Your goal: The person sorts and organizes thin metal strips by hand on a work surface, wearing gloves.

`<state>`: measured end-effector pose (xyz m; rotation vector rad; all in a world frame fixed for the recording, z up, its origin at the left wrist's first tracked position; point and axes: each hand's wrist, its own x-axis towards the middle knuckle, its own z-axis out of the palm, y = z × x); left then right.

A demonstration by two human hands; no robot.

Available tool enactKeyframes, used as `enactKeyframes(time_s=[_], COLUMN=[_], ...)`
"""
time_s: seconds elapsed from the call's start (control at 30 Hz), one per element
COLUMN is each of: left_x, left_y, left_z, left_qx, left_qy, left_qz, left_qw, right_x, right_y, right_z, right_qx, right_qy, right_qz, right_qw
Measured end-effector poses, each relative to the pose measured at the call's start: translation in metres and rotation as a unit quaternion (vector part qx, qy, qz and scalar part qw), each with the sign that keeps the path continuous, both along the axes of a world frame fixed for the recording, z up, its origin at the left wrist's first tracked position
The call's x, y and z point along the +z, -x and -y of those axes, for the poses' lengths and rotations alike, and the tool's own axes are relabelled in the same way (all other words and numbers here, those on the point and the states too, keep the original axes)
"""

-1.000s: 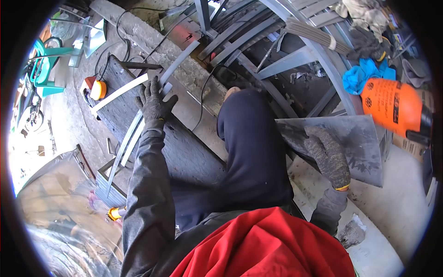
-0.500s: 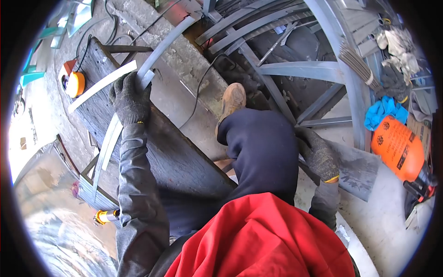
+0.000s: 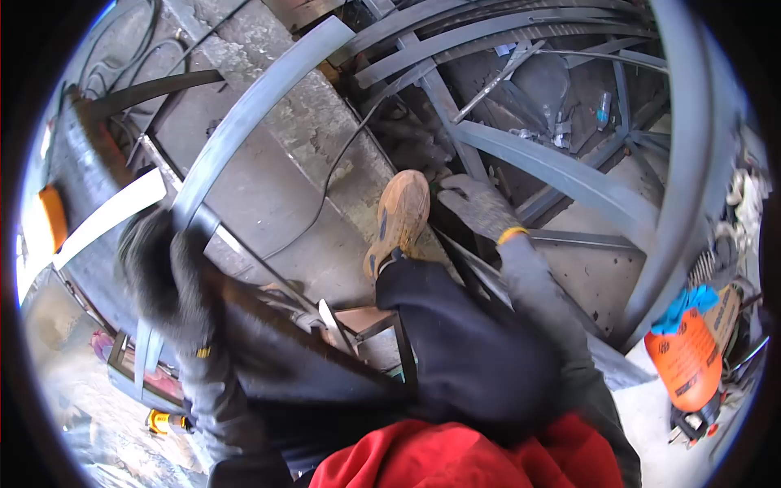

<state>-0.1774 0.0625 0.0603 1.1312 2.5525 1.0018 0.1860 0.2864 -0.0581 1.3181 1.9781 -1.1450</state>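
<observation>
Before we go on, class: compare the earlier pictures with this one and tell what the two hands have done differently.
The right hand has let go of the flat metal sheet and moved forward. It now lies open beside the tan shoe, near the steel frame. The left hand, blurred, stays closed round the curved metal strip.

I see a blue-grey curved steel strip, my right hand gloved in speckled grey with a yellow cuff, and a tan shoe.

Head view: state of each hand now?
Left hand: closed on the long curved grey metal strip.
Right hand: cannot be told.
</observation>
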Motion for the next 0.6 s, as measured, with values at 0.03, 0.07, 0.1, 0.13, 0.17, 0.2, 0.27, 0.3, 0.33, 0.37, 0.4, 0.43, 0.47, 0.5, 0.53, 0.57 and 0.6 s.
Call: enactKeyframes(time_s=[0.03,0.07,0.1,0.13,0.17,0.2,0.27,0.3,0.33,0.37,0.4,0.43,0.47,0.5,0.53,0.57,0.6], left_x=[0.000,0.001,-0.002,-0.005,-0.003,-0.008,-0.008,-0.004,-0.004,-0.006,-0.006,-0.005,-0.008,-0.011,-0.010,-0.010,-0.012], left_y=[-0.001,0.000,-0.002,-0.002,0.003,0.007,0.001,0.006,0.015,0.019,0.009,0.000,0.016,0.045,0.060,0.054,0.042], left_z=[0.001,0.001,0.005,0.008,0.017,0.029,0.030,0.037,0.049,0.052,0.022,-0.009,0.005,0.036,0.053,0.045,0.029], left_qx=[0.006,0.002,0.022,0.047,0.023,0.022,0.109,0.116,0.040,-0.037,-0.017,0.002,0.006,-0.083,-0.174,-0.176,-0.152], left_qy=[-0.004,0.017,0.007,0.009,0.056,0.030,0.008,-0.004,0.040,0.088,0.102,0.117,0.119,0.122,0.129,0.139,0.127], left_qz=[0.011,0.002,0.018,0.026,0.017,0.013,0.040,0.051,-0.051,-0.158,-0.169,-0.183,-0.187,-0.246,-0.300,-0.304,-0.294], left_qw=[1.000,1.000,1.000,0.999,0.998,0.999,0.993,0.992,0.997,0.983,0.980,0.976,0.975,0.958,0.929,0.926,0.935], right_x=[-0.028,-0.055,-0.079,-0.100,-0.120,-0.135,-0.157,-0.166,-0.192,-0.229,-0.242,-0.250,-0.241,-0.241,-0.267,-0.281,-0.295], right_y=[0.006,0.013,0.017,0.017,0.016,0.016,0.027,0.023,0.015,0.003,0.005,0.000,0.008,0.016,0.002,-0.008,-0.018], right_z=[-0.005,-0.009,-0.019,-0.034,-0.053,-0.074,-0.117,-0.137,-0.160,-0.183,-0.193,-0.196,-0.194,-0.191,-0.192,-0.192,-0.192], right_qx=[0.005,0.063,0.121,0.128,0.193,0.255,0.162,0.130,0.136,0.105,0.072,0.075,-0.006,-0.088,-0.133,-0.089,-0.088], right_qy=[0.004,0.024,0.041,0.041,0.070,0.097,0.101,0.070,0.061,0.036,0.015,0.015,-0.047,-0.103,-0.099,-0.118,-0.109], right_qz=[0.008,0.070,0.132,0.142,0.100,0.061,0.075,0.063,0.071,0.095,0.117,0.116,0.181,0.241,0.239,0.187,0.184], right_qw=[1.000,0.995,0.983,0.981,0.974,0.960,0.979,0.987,0.986,0.989,0.990,0.990,0.982,0.961,0.957,0.971,0.973])
